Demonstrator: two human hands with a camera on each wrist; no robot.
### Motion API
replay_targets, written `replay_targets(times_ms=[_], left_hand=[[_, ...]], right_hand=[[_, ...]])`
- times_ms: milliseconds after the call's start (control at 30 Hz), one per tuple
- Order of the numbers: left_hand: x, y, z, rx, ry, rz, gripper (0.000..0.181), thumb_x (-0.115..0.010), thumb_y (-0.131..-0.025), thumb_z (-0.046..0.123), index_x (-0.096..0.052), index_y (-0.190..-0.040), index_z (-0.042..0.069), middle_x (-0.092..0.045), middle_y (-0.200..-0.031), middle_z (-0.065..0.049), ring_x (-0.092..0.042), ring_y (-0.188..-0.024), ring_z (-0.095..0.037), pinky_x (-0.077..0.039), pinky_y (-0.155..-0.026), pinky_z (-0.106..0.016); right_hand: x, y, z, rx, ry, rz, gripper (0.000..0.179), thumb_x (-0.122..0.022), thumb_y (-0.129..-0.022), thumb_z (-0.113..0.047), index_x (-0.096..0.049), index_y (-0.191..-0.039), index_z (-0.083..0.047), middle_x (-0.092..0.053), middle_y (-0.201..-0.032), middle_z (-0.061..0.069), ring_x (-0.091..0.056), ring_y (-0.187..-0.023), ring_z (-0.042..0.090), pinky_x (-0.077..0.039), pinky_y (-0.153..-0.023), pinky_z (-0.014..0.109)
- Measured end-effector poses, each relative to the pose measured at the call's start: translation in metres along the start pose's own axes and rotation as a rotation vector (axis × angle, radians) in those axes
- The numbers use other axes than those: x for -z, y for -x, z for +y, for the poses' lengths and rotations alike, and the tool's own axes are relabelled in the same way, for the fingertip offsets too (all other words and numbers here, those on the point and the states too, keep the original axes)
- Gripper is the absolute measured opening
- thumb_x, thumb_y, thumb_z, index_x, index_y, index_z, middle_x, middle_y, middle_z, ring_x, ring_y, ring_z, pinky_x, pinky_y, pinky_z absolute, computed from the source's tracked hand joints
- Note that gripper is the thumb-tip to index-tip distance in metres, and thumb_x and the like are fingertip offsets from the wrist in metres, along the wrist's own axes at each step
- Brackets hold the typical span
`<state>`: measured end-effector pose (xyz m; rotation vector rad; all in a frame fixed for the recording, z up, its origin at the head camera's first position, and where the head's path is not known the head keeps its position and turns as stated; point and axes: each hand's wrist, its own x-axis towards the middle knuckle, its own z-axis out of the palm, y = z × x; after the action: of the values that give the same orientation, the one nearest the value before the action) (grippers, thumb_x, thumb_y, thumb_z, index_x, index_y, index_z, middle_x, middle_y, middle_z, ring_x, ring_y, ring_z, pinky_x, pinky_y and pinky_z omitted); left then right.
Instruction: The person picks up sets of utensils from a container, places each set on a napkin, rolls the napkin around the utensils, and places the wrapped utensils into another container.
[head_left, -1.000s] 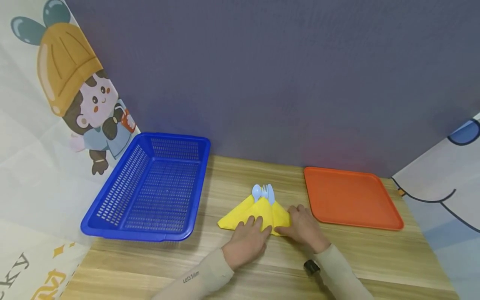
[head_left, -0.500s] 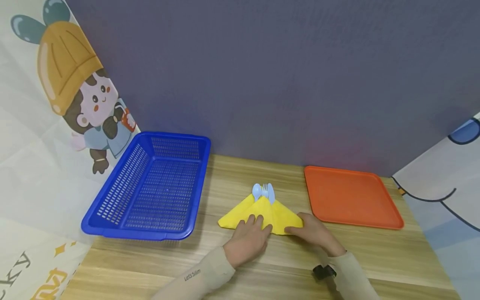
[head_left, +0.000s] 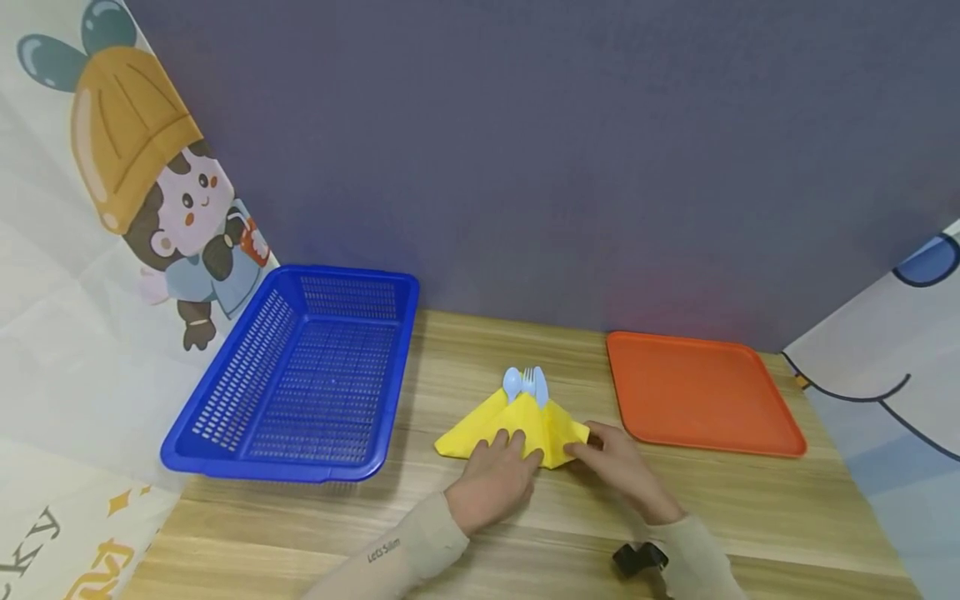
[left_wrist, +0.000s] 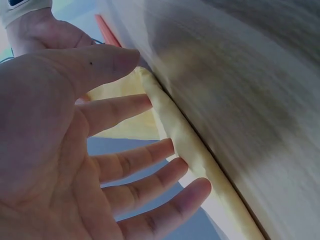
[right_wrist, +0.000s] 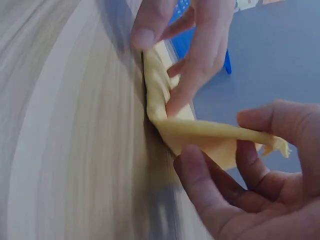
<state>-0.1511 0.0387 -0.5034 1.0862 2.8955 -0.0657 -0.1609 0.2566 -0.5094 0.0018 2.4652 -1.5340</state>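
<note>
On the wooden table point(head_left: 285, 529), we note the right corner of the yellow napkin point(head_left: 519, 417) has risen, pinched by the right hand point(head_left: 621, 462); left hand point(head_left: 491, 486), fingers extended, touches it: likely mid-fold.

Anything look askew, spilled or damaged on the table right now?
Nothing stands out: spoon, fork and knife poke side by side from the napkin. Its right end is raised, but the right hand holds it.

Basket point(head_left: 322, 400) left on table point(head_left: 465, 342), tray point(head_left: 705, 396) right, napkin point(head_left: 525, 419) between. Spoon point(head_left: 512, 382), fork point(head_left: 528, 383), knife point(head_left: 541, 387), left to right, protrude from napkin's far side. Panel point(head_left: 525, 167) behind.
</note>
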Motion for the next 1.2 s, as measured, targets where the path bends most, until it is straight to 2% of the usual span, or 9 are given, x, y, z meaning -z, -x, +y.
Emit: replay_targets(times_ms=[167, 367, 667, 900, 1067, 1200], left_hand=[[0.001, 0.0, 0.0, 0.003, 0.005, -0.016, 0.038, -0.062, -0.097, 0.04, -0.062, -0.132, 0.027, -0.055, -0.112, -0.003, -0.05, -0.093, -0.02, -0.044, -0.061, -0.031], [0.001, 0.001, 0.0, -0.001, -0.002, 0.01, 0.034, -0.062, -0.097, 0.038, -0.064, -0.129, 0.026, -0.055, -0.108, -0.003, -0.049, -0.088, -0.019, -0.041, -0.056, -0.03], [0.003, 0.002, -0.001, -0.002, -0.007, 0.0, 0.034, -0.063, -0.096, 0.039, -0.065, -0.129, 0.027, -0.055, -0.112, -0.003, -0.05, -0.091, -0.019, -0.044, -0.06, -0.031], [0.005, 0.005, -0.003, -0.023, -0.027, -0.012, 0.04, -0.064, -0.095, 0.041, -0.063, -0.133, 0.027, -0.056, -0.117, -0.003, -0.051, -0.094, -0.019, -0.048, -0.064, -0.033], [0.001, 0.004, -0.004, -0.034, -0.031, -0.031, 0.046, -0.066, -0.094, 0.043, -0.06, -0.137, 0.028, -0.055, -0.125, -0.004, -0.052, -0.101, -0.02, -0.051, -0.069, -0.035], [0.002, 0.004, -0.006, -0.036, 0.003, -0.056, 0.047, -0.065, -0.094, 0.042, -0.058, -0.138, 0.027, -0.055, -0.128, -0.004, -0.052, -0.106, -0.021, -0.052, -0.074, -0.037]], right_hand=[[-0.011, -0.005, -0.008, 0.016, -0.011, 0.029, 0.017, -0.071, -0.089, -0.014, -0.067, -0.1, -0.001, -0.067, -0.094, 0.007, -0.06, -0.084, 0.017, -0.053, -0.072, 0.027], [-0.02, -0.011, -0.015, 0.042, 0.01, 0.061, 0.015, -0.071, -0.088, -0.011, -0.068, -0.098, 0.0, -0.067, -0.092, 0.005, -0.059, -0.083, 0.016, -0.05, -0.072, 0.025], [-0.031, -0.018, -0.018, 0.05, -0.004, 0.048, 0.01, -0.07, -0.089, -0.009, -0.064, -0.091, -0.002, -0.064, -0.09, 0.006, -0.059, -0.078, 0.017, -0.05, -0.066, 0.025], [-0.033, -0.019, -0.021, 0.055, -0.011, 0.021, 0.01, -0.068, -0.091, -0.009, -0.06, -0.089, -0.003, -0.058, -0.082, 0.003, -0.054, -0.074, 0.016, -0.046, -0.062, 0.024], [-0.035, -0.022, -0.016, 0.035, -0.01, 0.028, 0.022, -0.066, -0.097, -0.023, -0.061, -0.088, -0.004, -0.057, -0.079, 0.003, -0.053, -0.073, 0.016, -0.046, -0.063, 0.025], [-0.037, -0.024, -0.015, -0.009, -0.148, 0.019, 0.039, -0.049, -0.106, -0.031, -0.066, -0.098, 0.002, -0.064, -0.093, 0.009, -0.062, -0.088, 0.02, -0.056, -0.078, 0.032]])
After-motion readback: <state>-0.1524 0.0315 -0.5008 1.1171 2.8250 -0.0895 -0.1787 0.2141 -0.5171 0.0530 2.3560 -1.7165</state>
